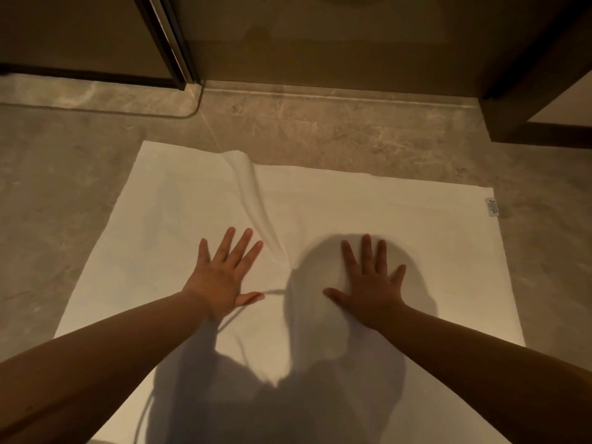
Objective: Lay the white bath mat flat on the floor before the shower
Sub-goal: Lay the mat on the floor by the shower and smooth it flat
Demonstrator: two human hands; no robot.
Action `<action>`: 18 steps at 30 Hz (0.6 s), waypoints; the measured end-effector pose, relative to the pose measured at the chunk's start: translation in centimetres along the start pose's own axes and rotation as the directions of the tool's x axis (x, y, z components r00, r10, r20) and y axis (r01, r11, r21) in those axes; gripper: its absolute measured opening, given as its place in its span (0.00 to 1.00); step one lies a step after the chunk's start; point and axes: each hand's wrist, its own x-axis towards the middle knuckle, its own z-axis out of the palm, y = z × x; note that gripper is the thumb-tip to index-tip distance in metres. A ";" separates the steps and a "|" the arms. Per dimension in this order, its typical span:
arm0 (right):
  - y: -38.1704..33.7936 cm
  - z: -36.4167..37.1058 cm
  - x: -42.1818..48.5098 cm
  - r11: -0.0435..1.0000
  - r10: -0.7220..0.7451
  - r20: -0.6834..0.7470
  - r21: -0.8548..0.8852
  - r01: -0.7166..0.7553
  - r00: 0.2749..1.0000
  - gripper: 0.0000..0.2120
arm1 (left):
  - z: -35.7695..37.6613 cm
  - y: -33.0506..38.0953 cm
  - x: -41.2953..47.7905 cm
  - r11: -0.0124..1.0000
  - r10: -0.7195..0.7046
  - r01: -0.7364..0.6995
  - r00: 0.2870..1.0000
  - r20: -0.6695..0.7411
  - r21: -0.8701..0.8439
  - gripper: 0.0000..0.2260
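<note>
The white bath mat [368, 206] lies spread on the marble floor [64, 187] just before the shower threshold [320, 91], with a raised crease [256, 200] running from its far edge toward the middle. The left hand [221, 277] and right hand [371, 283] rest palm-down on it, fingers splayed, gripping nothing, one either side of the crease.

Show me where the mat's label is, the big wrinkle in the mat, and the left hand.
label [492, 207], head view, middle of the tag at the mat's right edge
wrinkle [256, 200], head view, middle of the raised ridge
left hand [222, 277], head view, back of the hand
</note>
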 end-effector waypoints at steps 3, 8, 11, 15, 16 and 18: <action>0.7 -0.4 0.5 1.000 0.012 0.006 -0.009 -0.012 1.000 0.46 | -0.5 -0.4 0.3 1.000 -0.028 0.028 0.999 0.024 0.006 0.40; 1.6 -0.8 1.3 0.999 -0.016 0.007 -0.038 0.016 1.000 0.47 | -1.0 -0.4 0.7 0.999 -0.053 0.052 0.997 0.048 0.006 0.40; 2.0 -1.3 1.9 0.998 -0.030 0.001 -0.060 0.030 1.000 0.47 | -1.2 -0.2 1.2 0.998 -0.066 0.065 0.996 0.053 0.004 0.40; 2.8 -2.4 3.0 0.997 -0.055 -0.013 -0.057 0.054 0.998 0.46 | -1.6 0.3 1.9 0.995 -0.101 0.101 0.993 0.063 0.006 0.39; 3.0 -2.7 3.1 0.997 -0.062 -0.031 -0.056 0.060 0.998 0.46 | -1.7 0.6 2.0 0.993 -0.119 0.119 0.991 0.055 0.008 0.39; 3.2 -2.9 2.9 0.997 -0.062 -0.110 -0.051 0.056 0.992 0.46 | -2.0 1.5 1.8 0.991 -0.132 0.132 0.991 0.007 -0.033 0.38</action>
